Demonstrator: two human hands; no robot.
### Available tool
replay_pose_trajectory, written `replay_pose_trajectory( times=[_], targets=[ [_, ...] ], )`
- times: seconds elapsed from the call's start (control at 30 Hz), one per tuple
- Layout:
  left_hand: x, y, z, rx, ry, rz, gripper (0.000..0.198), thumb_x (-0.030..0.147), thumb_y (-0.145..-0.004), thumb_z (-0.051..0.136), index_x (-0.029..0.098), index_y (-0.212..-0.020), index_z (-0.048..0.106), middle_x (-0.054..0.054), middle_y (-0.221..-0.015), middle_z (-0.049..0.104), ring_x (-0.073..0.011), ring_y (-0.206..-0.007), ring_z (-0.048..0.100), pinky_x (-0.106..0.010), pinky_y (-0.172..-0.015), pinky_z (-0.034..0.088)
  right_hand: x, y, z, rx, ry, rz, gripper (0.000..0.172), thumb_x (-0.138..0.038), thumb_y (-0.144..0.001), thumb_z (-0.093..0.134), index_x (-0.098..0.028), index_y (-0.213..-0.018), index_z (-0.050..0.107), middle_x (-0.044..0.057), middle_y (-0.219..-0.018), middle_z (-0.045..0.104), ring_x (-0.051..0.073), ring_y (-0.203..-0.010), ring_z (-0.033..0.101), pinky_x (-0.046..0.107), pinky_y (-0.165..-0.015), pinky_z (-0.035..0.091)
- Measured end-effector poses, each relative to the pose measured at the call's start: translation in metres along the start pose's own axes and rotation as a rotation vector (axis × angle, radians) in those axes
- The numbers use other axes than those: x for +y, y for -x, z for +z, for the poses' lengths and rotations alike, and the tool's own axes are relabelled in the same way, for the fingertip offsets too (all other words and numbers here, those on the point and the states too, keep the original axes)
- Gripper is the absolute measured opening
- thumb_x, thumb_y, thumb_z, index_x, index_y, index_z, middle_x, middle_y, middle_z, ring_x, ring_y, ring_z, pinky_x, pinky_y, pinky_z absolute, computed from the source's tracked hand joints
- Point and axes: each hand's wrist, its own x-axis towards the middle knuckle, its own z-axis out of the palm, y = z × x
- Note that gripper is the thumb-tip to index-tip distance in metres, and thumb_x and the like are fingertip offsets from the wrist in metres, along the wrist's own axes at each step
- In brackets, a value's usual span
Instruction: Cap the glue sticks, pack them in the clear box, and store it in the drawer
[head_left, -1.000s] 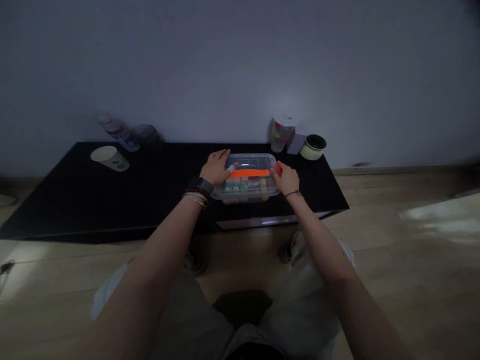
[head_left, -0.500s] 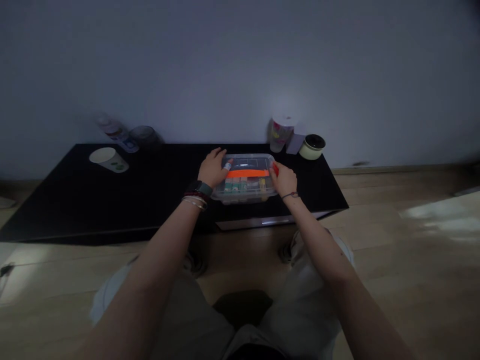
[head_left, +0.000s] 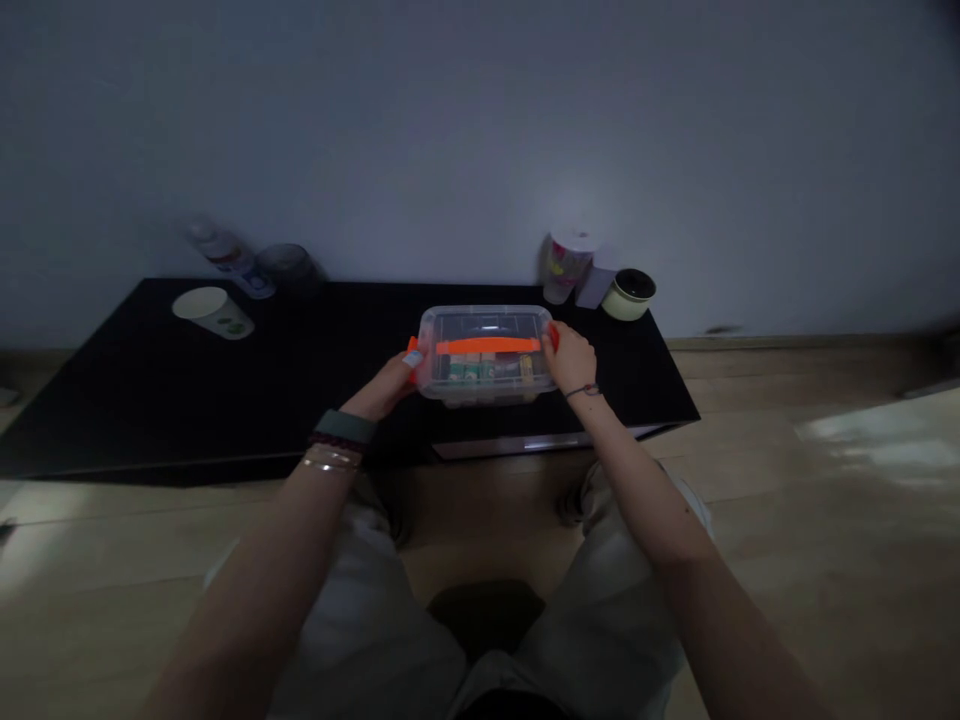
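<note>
A clear plastic storage box (head_left: 487,375) with a see-through lid and an orange handle (head_left: 489,345) stands on the black tabletop, between my two hands. Small green-and-white packets and a yellowish item show through its front part. My left hand (head_left: 391,385) grips the box's left side at the orange latch (head_left: 412,362), with a bandage-like wrap on the thumb. On the opposite side my right hand (head_left: 571,360) is closed around the right edge, its thumb by the red-orange latch (head_left: 553,334). The fingers under both sides are partly hidden.
At the table's left are a white paper cup (head_left: 214,312), a blurred bottle (head_left: 232,258) and a dark round container (head_left: 289,270). Back right stand a patterned lidded cup (head_left: 566,268), a pale small box (head_left: 595,288) and a cream jar (head_left: 628,295). A wall (head_left: 480,140) rises behind.
My left hand has moved from on top of the lid to the box's left side, uncovering the lid's left end and latch. My right hand stays at the right edge.
</note>
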Motion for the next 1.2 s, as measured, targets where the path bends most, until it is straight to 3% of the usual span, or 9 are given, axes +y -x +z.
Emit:
replay_pose_trajectory(
  times=[0.07, 0.2, 0.27, 0.53, 0.77, 1.0, 1.1, 1.2],
  targets=[
    [0.002, 0.007, 0.004, -0.048, 0.090, -0.018, 0.058, 0.062, -0.072, 0.069, 0.015, -0.106, 0.066, -0.013, -0.100, 0.071, -0.0312, -0.099, 0.067, -0.042, -0.083, 0.057, -0.001, 0.001, 0.000, 0.005, -0.008, 0.004, 0.037, -0.032, -0.100, 0.042, -0.019, -0.132, 0.057, 0.012, -0.126, 0.066, 0.026, -0.109, 0.064, 0.035, -0.090, 0.049],
    [0.007, 0.009, 0.013, 0.158, -0.024, 0.093, 0.056, 0.044, -0.066, 0.079, 0.017, -0.111, 0.059, -0.010, -0.106, 0.068, -0.0263, -0.099, 0.066, -0.042, -0.089, 0.054, -0.002, 0.002, -0.001, 0.018, -0.025, 0.003, 0.038, -0.031, -0.100, 0.042, -0.018, -0.132, 0.057, 0.012, -0.127, 0.065, 0.026, -0.108, 0.064, 0.035, -0.091, 0.049],
    [0.005, 0.006, 0.015, 0.199, -0.108, 0.108, 0.056, 0.039, -0.066, 0.078, 0.018, -0.113, 0.055, -0.010, -0.109, 0.066, -0.0264, -0.101, 0.065, -0.044, -0.090, 0.054, -0.002, 0.003, -0.001, 0.021, -0.025, -0.001, 0.038, -0.032, -0.100, 0.041, -0.018, -0.132, 0.057, 0.012, -0.128, 0.065, 0.026, -0.107, 0.064, 0.036, -0.090, 0.049],
    [-0.005, -0.002, 0.021, 0.229, -0.148, 0.141, 0.038, 0.032, -0.078, 0.062, 0.021, -0.112, 0.048, -0.011, -0.109, 0.064, -0.0265, -0.099, 0.066, -0.044, -0.084, 0.056, 0.000, 0.003, -0.001, 0.014, -0.041, 0.001, 0.041, -0.033, -0.100, 0.040, -0.018, -0.134, 0.056, 0.012, -0.130, 0.064, 0.027, -0.109, 0.064, 0.037, -0.090, 0.049],
    [0.002, 0.001, 0.024, 0.227, -0.363, 0.189, 0.039, 0.030, -0.080, 0.057, 0.019, -0.116, 0.045, -0.012, -0.108, 0.065, -0.0275, -0.097, 0.066, -0.046, -0.089, 0.052, -0.001, 0.003, -0.002, 0.006, -0.036, 0.000, 0.040, -0.033, -0.100, 0.041, -0.019, -0.134, 0.055, 0.011, -0.130, 0.064, 0.027, -0.110, 0.063, 0.036, -0.090, 0.049],
    [-0.002, 0.001, 0.023, 0.204, -0.311, 0.211, 0.042, 0.032, -0.082, 0.057, 0.019, -0.120, 0.044, -0.011, -0.114, 0.064, -0.0259, -0.102, 0.065, -0.044, -0.092, 0.052, 0.001, 0.002, -0.001, -0.001, -0.035, 0.003, 0.041, -0.036, -0.101, 0.040, -0.019, -0.135, 0.055, 0.012, -0.129, 0.063, 0.027, -0.111, 0.062, 0.036, -0.089, 0.049],
    [-0.006, -0.002, 0.023, 0.219, -0.318, 0.204, 0.047, 0.032, -0.083, 0.058, 0.018, -0.125, 0.044, -0.014, -0.120, 0.063, -0.0277, -0.107, 0.064, -0.047, -0.096, 0.051, 0.001, 0.003, -0.003, 0.059, -0.014, -0.040, 0.042, -0.034, -0.101, 0.037, -0.020, -0.137, 0.053, 0.012, -0.134, 0.059, 0.026, -0.114, 0.059, 0.036, -0.089, 0.049],
    [-0.007, -0.002, 0.023, 0.280, -0.349, 0.340, 0.054, 0.034, -0.086, 0.057, 0.017, -0.134, 0.041, -0.018, -0.133, 0.055, -0.0301, -0.122, 0.056, -0.050, -0.105, 0.045, -0.002, 0.009, -0.009, 0.176, 0.006, -0.176, 0.043, -0.031, -0.103, 0.030, -0.018, -0.132, 0.058, 0.011, -0.136, 0.057, 0.024, -0.119, 0.053, 0.035, -0.097, 0.045]
  ],
)
